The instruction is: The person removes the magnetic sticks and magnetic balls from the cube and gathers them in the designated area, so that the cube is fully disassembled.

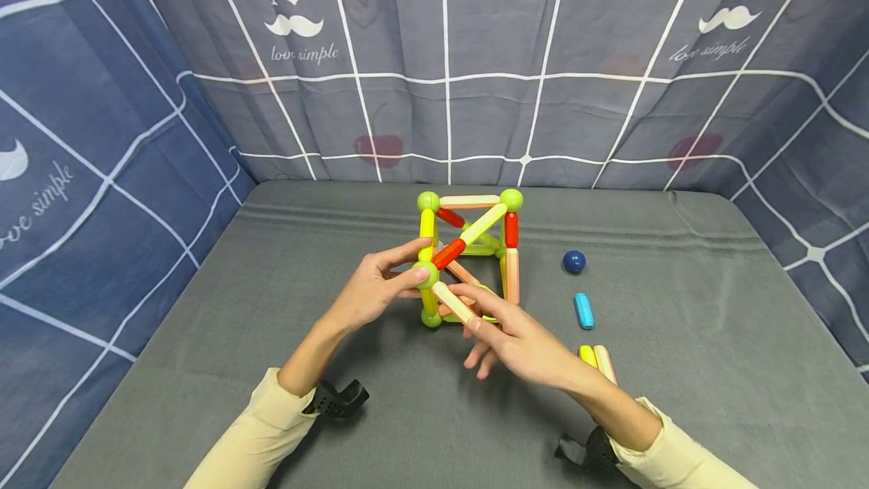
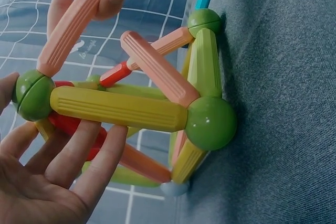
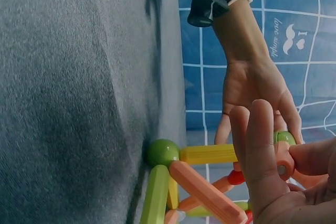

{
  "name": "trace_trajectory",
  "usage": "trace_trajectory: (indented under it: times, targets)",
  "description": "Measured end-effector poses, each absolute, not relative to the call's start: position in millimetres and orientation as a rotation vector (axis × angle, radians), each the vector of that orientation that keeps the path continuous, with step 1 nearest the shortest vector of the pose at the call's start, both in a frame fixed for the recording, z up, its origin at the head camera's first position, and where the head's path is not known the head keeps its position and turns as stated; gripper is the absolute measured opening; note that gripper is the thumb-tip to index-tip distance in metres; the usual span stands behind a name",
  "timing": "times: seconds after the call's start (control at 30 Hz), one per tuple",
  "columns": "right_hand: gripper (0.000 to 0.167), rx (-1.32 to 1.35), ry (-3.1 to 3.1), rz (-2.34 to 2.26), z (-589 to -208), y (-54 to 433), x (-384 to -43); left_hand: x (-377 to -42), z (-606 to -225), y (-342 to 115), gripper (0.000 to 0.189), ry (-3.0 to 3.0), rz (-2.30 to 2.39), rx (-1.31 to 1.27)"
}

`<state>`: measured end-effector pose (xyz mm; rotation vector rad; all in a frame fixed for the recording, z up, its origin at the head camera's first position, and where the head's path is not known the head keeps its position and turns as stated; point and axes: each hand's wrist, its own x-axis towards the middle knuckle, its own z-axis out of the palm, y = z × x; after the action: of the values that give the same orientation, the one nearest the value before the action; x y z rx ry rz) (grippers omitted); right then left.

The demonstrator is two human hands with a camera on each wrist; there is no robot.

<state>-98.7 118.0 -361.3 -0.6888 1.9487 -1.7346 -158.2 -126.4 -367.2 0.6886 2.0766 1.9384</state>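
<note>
A box-like frame of coloured toy building sticks (image 1: 512,278) and green balls stands on the grey cloth. At its upper front left corner, my left hand (image 1: 370,287) holds a green ball (image 1: 425,275) between thumb and fingers. In the left wrist view, fingers of that hand (image 2: 50,187) extend behind the yellow stick (image 2: 121,109) below this ball. My right hand (image 1: 519,338) pinches a pale peach stick (image 1: 451,302) between thumb and finger, its far end right at that ball. The right wrist view shows the stick's near end (image 3: 284,167) between the fingertips.
Right of the frame lie a dark blue ball (image 1: 573,262) and a light blue stick (image 1: 584,311). A yellow stick (image 1: 588,355) and a pale stick (image 1: 604,362) lie beside my right forearm, partly hidden by it. A patterned curtain (image 1: 489,119) rises behind the table.
</note>
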Motion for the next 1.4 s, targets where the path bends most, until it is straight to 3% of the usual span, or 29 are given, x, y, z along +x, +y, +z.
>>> trace_trajectory:
  times: [0.4, 1.1, 1.4]
  targets:
    - [0.045, -0.663, 1.943, -1.721, -365, 119, -90, -158, -364, -128, 0.050, 2.117, 1.936, 0.653]
    - [0.044, -0.605, 2.118, -1.745, -380, 170, -87, -163, -366, -127, 0.052, 2.117, 1.928, 0.638]
    - [0.063, -0.517, 2.005, -1.826, -382, 190, -80, -163, -367, -127, 0.051, 2.101, 1.947, 0.629]
